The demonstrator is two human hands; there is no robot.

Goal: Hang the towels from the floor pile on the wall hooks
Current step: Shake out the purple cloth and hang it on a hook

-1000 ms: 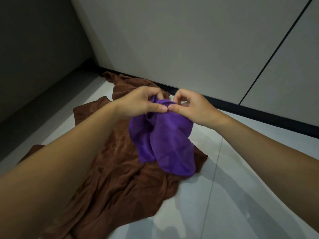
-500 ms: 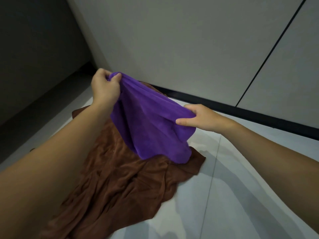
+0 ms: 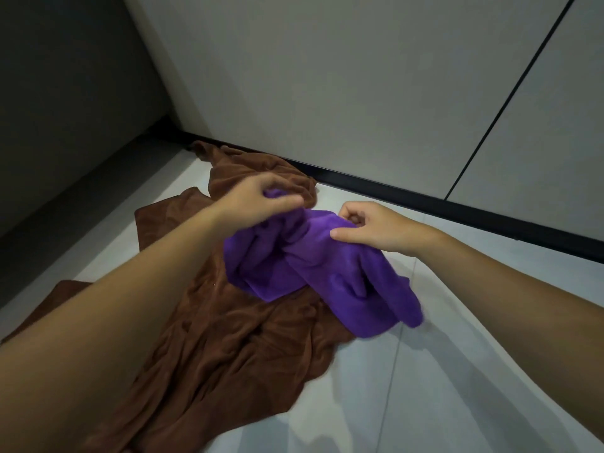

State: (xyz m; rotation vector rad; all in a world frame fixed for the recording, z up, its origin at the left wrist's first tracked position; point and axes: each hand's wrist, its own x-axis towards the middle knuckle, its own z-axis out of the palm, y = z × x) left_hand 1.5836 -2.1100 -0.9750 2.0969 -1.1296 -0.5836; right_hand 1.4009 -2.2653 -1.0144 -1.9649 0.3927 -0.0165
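Now, left hand [image 3: 258, 201]: fingers grip bunched purple microfibre towel [image 3: 310, 266], 11 o'clock.
Right hand [image 3: 369, 227]: pinches its 1 o'clock fold.
Risk: slips onto crumpled brown towel [image 3: 228, 338] below, 7 o'clock.

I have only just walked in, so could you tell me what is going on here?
A person is handling a purple towel with both hands, above a brown towel crumpled on the floor beside the wall. The left hand grips one bunched end, and the right hand pinches the cloth nearby. Neither towel is hung yet.
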